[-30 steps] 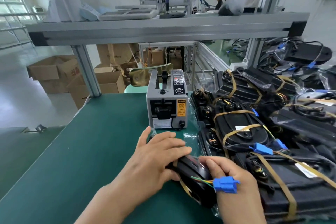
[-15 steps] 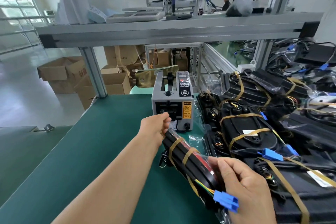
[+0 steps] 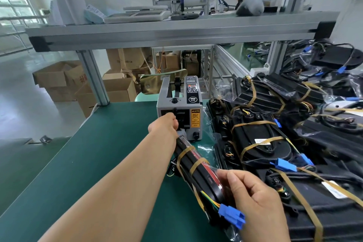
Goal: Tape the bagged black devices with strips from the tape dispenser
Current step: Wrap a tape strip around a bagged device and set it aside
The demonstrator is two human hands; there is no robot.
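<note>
**One Hand on the Device, the Other at the Dispenser**

Nearest the camera, the right hand (image 3: 255,204) gripped the near end of a bagged black device (image 3: 198,171), thumb on top and fingers curled round its edge. A blue connector (image 3: 232,215) hung on wires just beside that hand. The device lay slanted over the green table (image 3: 78,163), with two tan tape bands (image 3: 185,152) across it. Farther out, the left hand (image 3: 164,126) reached to the front slot of the tape dispenser (image 3: 179,108); its fingertips were hidden, so whether they pinched a strip could not be told. To the right lay a pile of bagged devices (image 3: 265,143). Cardboard boxes (image 3: 59,78) stood beyond the table.
</note>
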